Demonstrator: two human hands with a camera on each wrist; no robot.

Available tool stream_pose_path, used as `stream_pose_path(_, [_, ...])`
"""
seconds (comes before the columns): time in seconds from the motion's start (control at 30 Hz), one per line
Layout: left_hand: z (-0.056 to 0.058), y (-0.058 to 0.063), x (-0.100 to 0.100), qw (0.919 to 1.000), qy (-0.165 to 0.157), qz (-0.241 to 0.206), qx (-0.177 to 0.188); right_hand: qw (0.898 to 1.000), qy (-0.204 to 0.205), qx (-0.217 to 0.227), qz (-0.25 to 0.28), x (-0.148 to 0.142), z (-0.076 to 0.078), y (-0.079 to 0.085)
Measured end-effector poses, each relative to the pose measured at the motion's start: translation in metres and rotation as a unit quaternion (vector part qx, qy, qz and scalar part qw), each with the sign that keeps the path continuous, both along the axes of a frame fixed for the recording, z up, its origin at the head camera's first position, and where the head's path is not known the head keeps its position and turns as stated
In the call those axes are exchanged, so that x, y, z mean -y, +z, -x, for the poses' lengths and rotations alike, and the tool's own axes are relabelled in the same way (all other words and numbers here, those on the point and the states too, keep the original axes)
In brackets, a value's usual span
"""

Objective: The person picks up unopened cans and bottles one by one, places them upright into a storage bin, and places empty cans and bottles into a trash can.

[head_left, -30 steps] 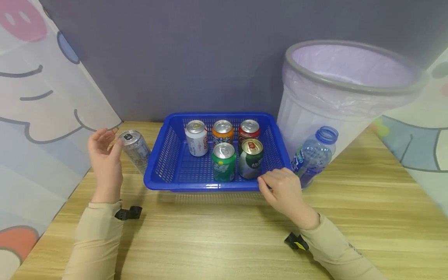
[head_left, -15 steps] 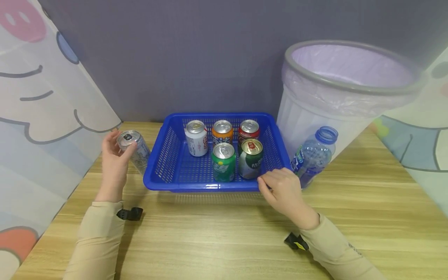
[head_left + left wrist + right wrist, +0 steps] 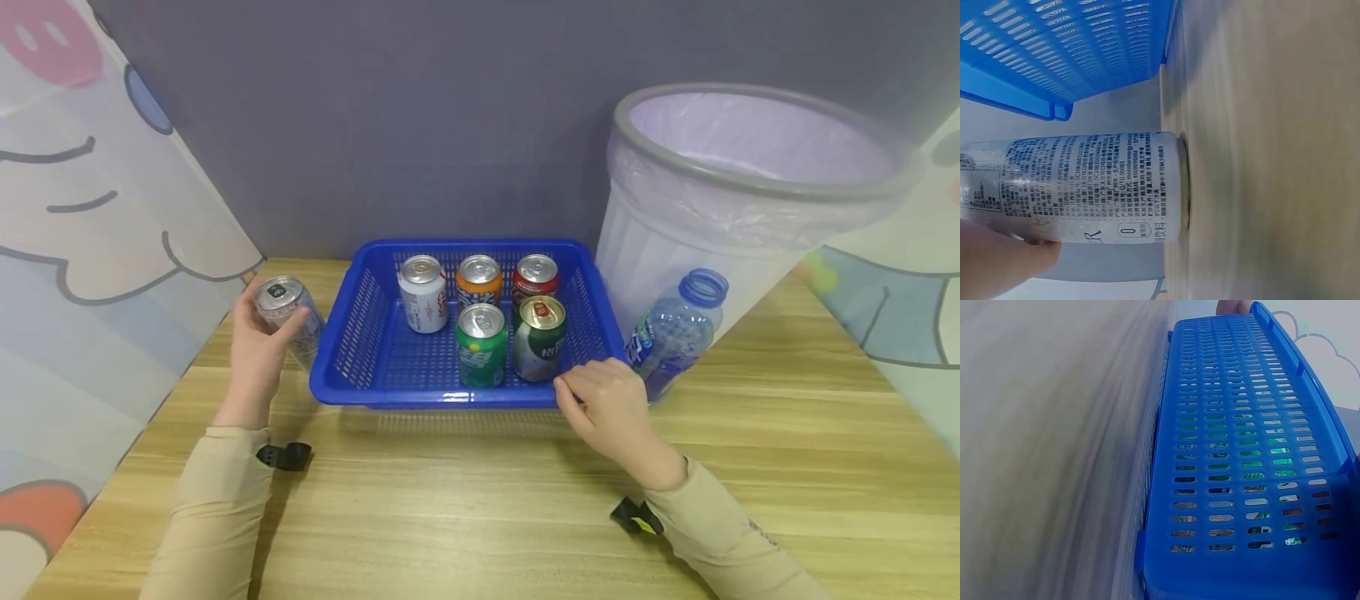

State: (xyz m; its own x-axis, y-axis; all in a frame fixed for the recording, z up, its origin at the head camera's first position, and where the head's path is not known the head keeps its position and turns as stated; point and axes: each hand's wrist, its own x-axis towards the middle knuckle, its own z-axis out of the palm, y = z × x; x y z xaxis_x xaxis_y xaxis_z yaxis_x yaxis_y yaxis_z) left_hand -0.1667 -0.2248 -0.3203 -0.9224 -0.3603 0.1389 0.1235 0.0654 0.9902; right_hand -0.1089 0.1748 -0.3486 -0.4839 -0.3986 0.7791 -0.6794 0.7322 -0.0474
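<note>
At the table's left, my left hand [image 3: 258, 342] curls round a tall silver drink can [image 3: 288, 304], thumb on the near side. In the left wrist view the printed can [image 3: 1085, 187] stands with its base on the table. The blue plastic basket [image 3: 420, 398] is just right of it, apart from the can. My right hand [image 3: 606, 408] grips the basket's front rim near the right corner, fingers curled over it. Inside the basket stand a white can [image 3: 423, 300], an orange can [image 3: 478, 283], a red can [image 3: 536, 279], a green can [image 3: 482, 350] and a dark green can [image 3: 540, 342].
A clear blue plastic bottle [image 3: 678, 333] stands right of the basket, close to my right hand. Behind it a white bin [image 3: 660, 250] with a lilac liner leans or stands at the back right. A grey wall [image 3: 420, 125] borders the wooden table [image 3: 450, 500].
My left hand has moved right to the tall silver can and closed its fingers round it. The right hand stays on the basket rim, and the basket and its cans are unmoved.
</note>
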Motion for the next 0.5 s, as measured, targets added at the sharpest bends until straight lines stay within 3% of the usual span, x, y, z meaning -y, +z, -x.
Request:
stream_pose_path(0.1, [0.0013, -0.0023, 0.0001, 0.9999, -0.006, 0.01, 0.009, 1.0, 0.001, 0.0, -0.001, 0.0002, -0.0001, 0.0003])
stream_pose_path(0.3, [0.004, -0.0067, 0.0028, 0.9953, -0.019, 0.072, 0.061, 1.0, 0.0, -0.003, -0.002, -0.0003, 0.0001, 0.0003])
stream_pose_path(0.5, [0.0046, -0.0104, 0.0071, 0.9914, -0.037, 0.097, 0.08, 1.0, 0.001, -0.001, -0.004, -0.0005, 0.0005, -0.0001])
